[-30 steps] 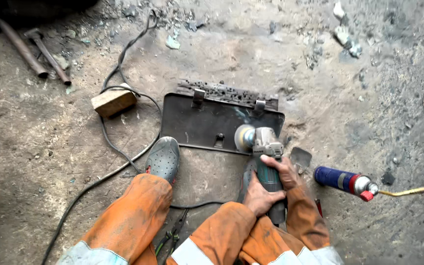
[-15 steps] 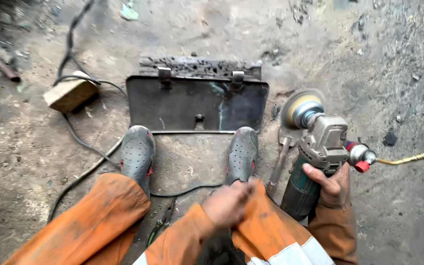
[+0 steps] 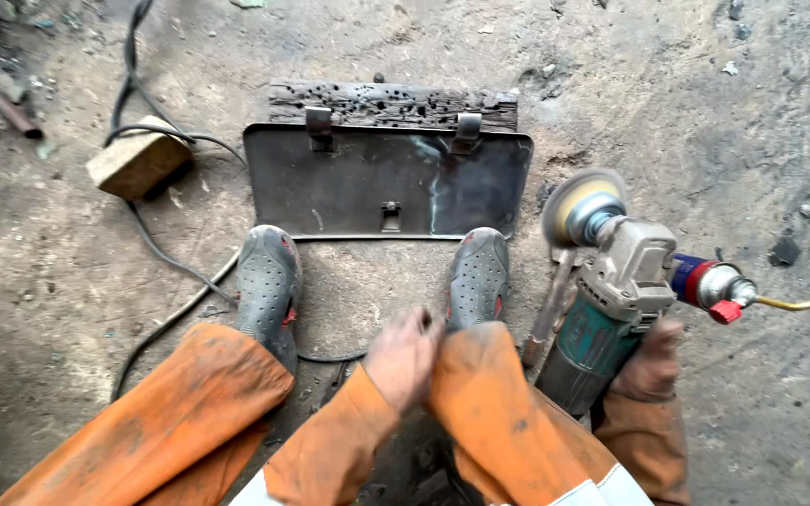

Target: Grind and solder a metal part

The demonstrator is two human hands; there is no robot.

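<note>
The person sits low on the concrete floor with both shoes planted just in front of the dark metal plate. The right hand is closed around the green body of the angle grinder and holds it off to the right of the plate, with the flap disc pointing up and away, not touching the metal. The left hand is between the knees, fingers curled but holding nothing that I can see. The plate lies flat, its far edge against a burnt wooden block, with 2 hinge tabs on top and 1 small latch in the middle.

I judge this as a pause between grinding passes: the tool is lifted away and the plate is free. The next move would ask the left hand to come to the grinder for a 2-handed hold, and then the disc must be lowered at a shallow angle, keeping clear of the black cable and the blue gas torch beside the right hand
</note>
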